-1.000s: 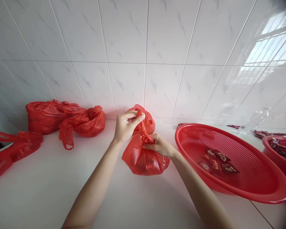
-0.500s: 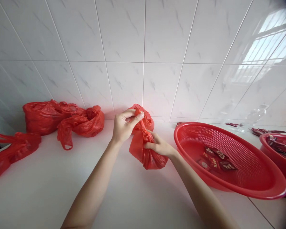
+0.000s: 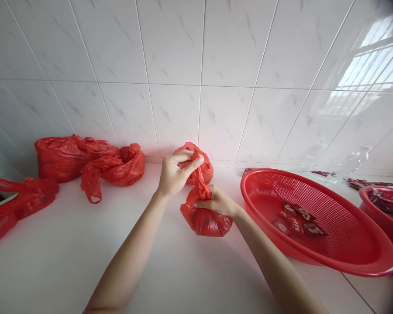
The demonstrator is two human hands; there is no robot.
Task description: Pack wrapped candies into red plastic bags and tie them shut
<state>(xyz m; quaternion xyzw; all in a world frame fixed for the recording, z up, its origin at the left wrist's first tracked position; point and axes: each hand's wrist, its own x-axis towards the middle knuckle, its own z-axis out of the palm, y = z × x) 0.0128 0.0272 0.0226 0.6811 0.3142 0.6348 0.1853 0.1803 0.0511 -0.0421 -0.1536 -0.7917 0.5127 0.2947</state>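
A small red plastic bag (image 3: 205, 220) with something bundled inside rests on the white counter (image 3: 68, 257) near the tiled wall. My left hand (image 3: 175, 174) pinches the bag's twisted top and holds it upward. My right hand (image 3: 216, 203) is closed round the bag's neck just above the bulging lower part. Both hands grip the same bag, the left one higher and farther back.
A big red mesh basket (image 3: 343, 261) with several dark red packets (image 3: 296, 218) stands to the right; a second red basket (image 3: 384, 218) shows at the right edge. Crumpled red bags (image 3: 88, 163) lie at the back left, another red bag (image 3: 16, 205) at the far left.
The bag's loose lower part has been gathered into a tighter, smaller bundle. My right hand has slid to the neck while my left keeps the top raised.
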